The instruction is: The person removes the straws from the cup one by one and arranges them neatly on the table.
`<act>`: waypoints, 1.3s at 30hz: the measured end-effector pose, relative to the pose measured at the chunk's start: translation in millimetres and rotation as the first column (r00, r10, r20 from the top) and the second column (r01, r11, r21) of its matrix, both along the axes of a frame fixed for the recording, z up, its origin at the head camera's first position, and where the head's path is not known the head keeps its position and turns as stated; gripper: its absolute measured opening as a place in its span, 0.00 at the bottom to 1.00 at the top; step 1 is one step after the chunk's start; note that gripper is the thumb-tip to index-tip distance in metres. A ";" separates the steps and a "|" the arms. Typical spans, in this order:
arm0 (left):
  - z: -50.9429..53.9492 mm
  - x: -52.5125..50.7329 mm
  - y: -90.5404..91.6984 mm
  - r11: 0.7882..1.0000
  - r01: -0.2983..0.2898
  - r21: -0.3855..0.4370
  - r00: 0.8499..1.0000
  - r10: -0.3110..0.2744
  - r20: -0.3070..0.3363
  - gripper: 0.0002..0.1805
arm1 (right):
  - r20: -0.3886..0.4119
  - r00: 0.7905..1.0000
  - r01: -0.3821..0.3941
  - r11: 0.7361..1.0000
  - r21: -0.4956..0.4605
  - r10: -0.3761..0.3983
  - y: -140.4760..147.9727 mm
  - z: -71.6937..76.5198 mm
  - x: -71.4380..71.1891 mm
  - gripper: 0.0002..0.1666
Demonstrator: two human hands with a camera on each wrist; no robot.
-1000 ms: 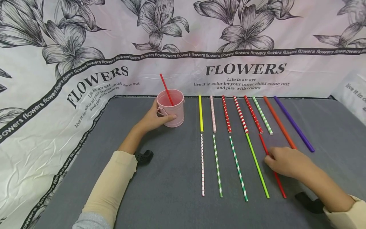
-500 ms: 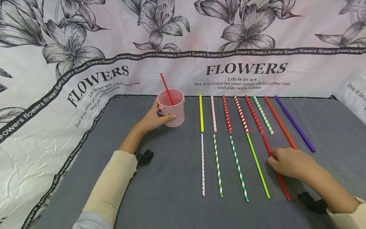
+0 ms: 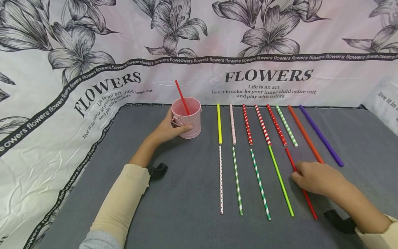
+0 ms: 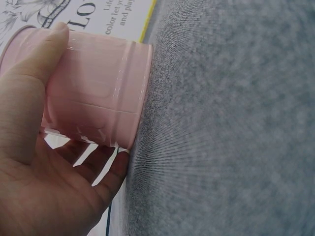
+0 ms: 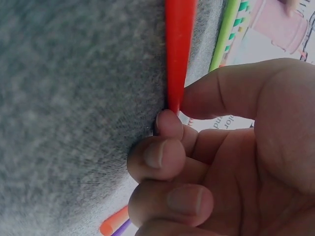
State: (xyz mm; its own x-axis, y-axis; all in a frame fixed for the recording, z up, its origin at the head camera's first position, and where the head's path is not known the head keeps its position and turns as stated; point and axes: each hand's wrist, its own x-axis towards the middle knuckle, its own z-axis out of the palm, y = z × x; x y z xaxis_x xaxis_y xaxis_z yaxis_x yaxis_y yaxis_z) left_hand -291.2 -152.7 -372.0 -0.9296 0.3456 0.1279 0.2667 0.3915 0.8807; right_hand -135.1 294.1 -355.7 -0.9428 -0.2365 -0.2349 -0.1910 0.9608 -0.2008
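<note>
My left hand (image 3: 169, 128) grips a small pink bucket (image 3: 193, 126) from its left side, thumb across the front and fingers curled behind. The bucket stands upright at the back of the table, and one red straw (image 3: 181, 95) leans inside it. In the left wrist view the fingers curl round the bucket wall (image 4: 93, 83). On the right, my right hand (image 3: 318, 178) pinches another red straw (image 3: 308, 200) near its middle, between thumb and index finger. That straw lies along the table, below a red straw with white dots (image 3: 276, 125). The right wrist view shows the pinched straw (image 5: 179, 44) close up.
A back row of straws runs from a yellow straw (image 3: 219, 124) to a purple straw (image 3: 321, 136), with an orange straw (image 3: 304, 133) beside it. The front row includes a lime green straw (image 3: 281, 181) and a dotted white straw (image 3: 221, 180). A floral cloth (image 3: 186, 79) hangs behind.
My right hand has shifted slightly right and toward me, sliding the red straw with it; this straw now sits in line below the dotted one. The left hand and bucket have stayed put.
</note>
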 end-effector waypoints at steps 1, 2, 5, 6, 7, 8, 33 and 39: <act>0.2 0.2 -0.2 1.000 0.002 -0.002 1.000 -0.002 -0.002 0.52 | -0.003 1.000 -0.003 1.000 -0.001 0.003 0.3 -0.3 0.0 0.17; 0.4 0.1 -0.2 1.000 0.002 -0.001 1.000 -0.002 -0.002 0.53 | -0.004 1.000 -0.004 1.000 -0.003 0.004 0.3 -0.6 0.0 0.17; -3.5 -3.2 -1.6 1.000 0.004 -0.002 1.000 -0.004 -0.012 0.52 | -0.003 1.000 -0.004 1.000 -0.008 0.004 0.6 -1.9 -0.6 0.17; -3.5 -3.4 -1.7 1.000 0.006 0.000 1.000 -0.006 -0.014 0.52 | -0.002 1.000 -0.003 1.000 -0.010 0.003 0.6 -2.2 -0.8 0.17; -3.5 -3.4 -1.8 1.000 0.007 0.001 1.000 -0.007 -0.015 0.52 | -0.003 1.000 -0.002 1.000 -0.008 0.002 0.8 -2.2 -1.2 0.17; -3.3 -3.3 -1.8 1.000 0.005 0.003 1.000 -0.005 -0.014 0.52 | -0.005 1.000 -0.002 1.000 -0.007 0.002 0.6 -2.0 -1.5 0.18; -6.2 -3.4 -1.9 1.000 0.004 0.018 1.000 -0.004 -0.018 0.52 | -0.139 0.990 -0.014 1.000 -0.026 0.011 -53.0 39.6 -29.6 0.14; -6.5 -4.5 -0.3 1.000 0.009 0.019 1.000 -0.008 -0.023 0.51 | -0.167 0.981 -0.105 0.994 -0.043 0.097 -80.0 55.3 -43.1 0.10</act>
